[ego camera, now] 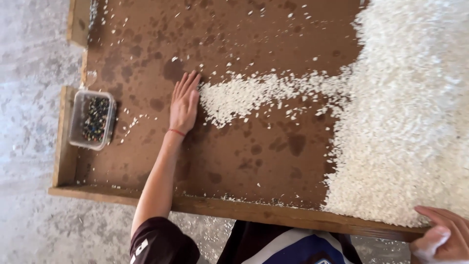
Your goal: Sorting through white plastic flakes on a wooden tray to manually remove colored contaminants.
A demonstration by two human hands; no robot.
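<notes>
Place: a rough sorting yard or small processing workshop
Surface: brown wooden sorting tray (63,142) with raised edges
Floor: bare, speckled concrete floor (29,73)
Goods: white flakes (405,112) heaped along the tray's right side

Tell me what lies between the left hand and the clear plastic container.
Bare brown board with few scattered white flakes, in the head view, between left hand and container.
</notes>
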